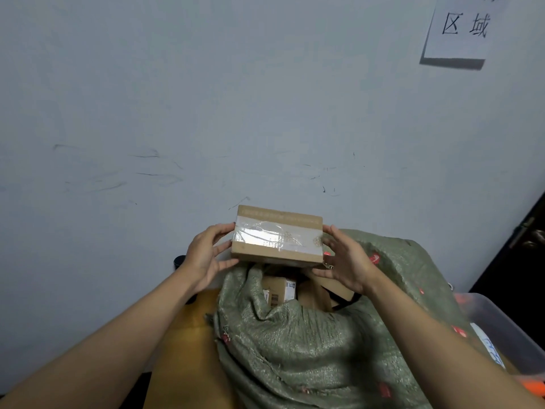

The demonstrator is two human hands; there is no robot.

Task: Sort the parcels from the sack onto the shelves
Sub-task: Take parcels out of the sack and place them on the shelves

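Clamped at its short ends between the left hand (pixel 203 258) and right hand (pixel 348 261), fingers curled on it above the green woven sack (pixel 295 349), the small tape-wrapped brown cardboard parcel (pixel 275 236) is judged light, stiff and slippery on its tape.

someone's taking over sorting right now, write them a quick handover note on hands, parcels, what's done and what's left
Left hand and right hand grip the ends of a taped cardboard parcel, held above the open green sack.
More parcels sit inside the sack mouth.
Done: this parcel is out of the sack.
Left: place it on a shelf, then sort the rest. No shelves are in view, only the wall with a paper sign.
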